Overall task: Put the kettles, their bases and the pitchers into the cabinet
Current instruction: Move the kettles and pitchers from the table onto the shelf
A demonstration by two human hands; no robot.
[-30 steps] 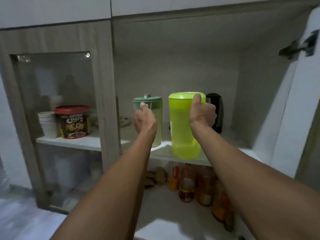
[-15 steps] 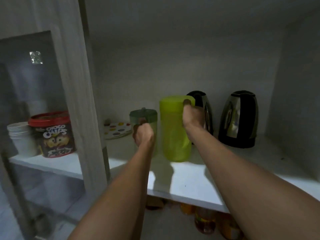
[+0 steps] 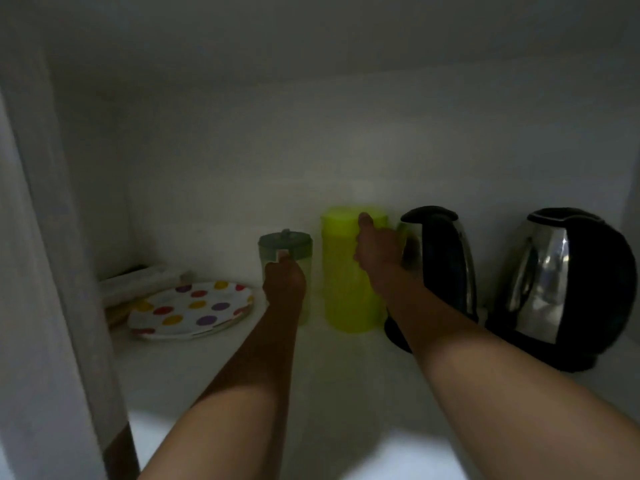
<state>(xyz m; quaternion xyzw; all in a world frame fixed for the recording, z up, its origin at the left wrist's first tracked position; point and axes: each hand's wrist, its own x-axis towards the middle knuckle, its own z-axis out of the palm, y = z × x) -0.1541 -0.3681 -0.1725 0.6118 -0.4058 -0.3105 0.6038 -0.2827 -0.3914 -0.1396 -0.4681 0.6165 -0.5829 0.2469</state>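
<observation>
A: Plate (image 3: 192,310), one, white with coloured dots, flat at the left of the cabinet shelf (image 3: 221,368), on top of something pale that I cannot make out.

B: Writing or labels?

A: None readable anywhere; the light is dim and the picture soft.

B: Next item.

A: Small pitcher (image 3: 286,251), one, clear body with grey-green lid, upright on the shelf. Left hand (image 3: 284,284) is clenched around its near side, thumb up by the lid. The lower body is hidden behind the hand and wrist.

B: And beside it?

A: Green pitcher (image 3: 348,289), one, bright yellow-green, upright, just right of the small one. Right hand (image 3: 375,247) grasps its right side, thumb at the rim; the handle is covered.

B: Kettles?

A: Two, steel and black, upright on dark bases. Near kettle (image 3: 440,258) stands just beside the green pitcher, its lower left cut off by the right forearm. Far kettle (image 3: 568,285) stands at the right.
</observation>
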